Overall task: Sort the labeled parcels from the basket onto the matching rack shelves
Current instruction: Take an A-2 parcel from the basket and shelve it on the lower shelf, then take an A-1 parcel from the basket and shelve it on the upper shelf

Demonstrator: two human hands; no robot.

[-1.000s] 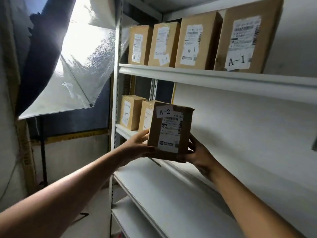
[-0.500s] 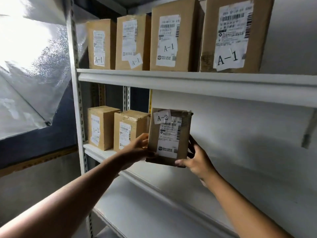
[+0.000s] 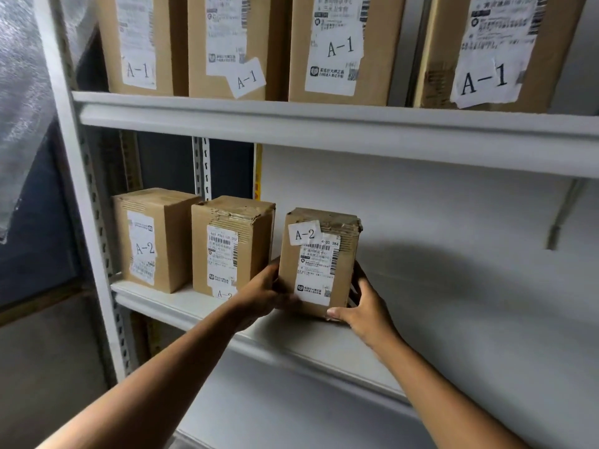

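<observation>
Cardboard A-2 parcel (image 3: 319, 264) upright between both hands: left hand (image 3: 262, 294) fingers grip its left side, right hand (image 3: 363, 307) fingers grip its right edge, thumb at bottom corner.

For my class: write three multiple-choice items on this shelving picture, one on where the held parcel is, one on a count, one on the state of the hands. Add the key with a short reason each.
1. Where is the held A-2 parcel?
A. On the upper shelf among the A-1 parcels
B. At the lower shelf, right of two other parcels
C. In a basket on the floor

2. How many A-1 parcels show on the upper shelf?
A. Two
B. Four
C. Six

3. What are the hands doing?
A. Both hold the parcel by its sides
B. Only one touches it
C. Both hang free

Key: 1 B, it stands at the lower shelf beside two A-2 parcels. 2 B, four labels read A-1. 3 A, the left hand and right hand flank the box.
</observation>
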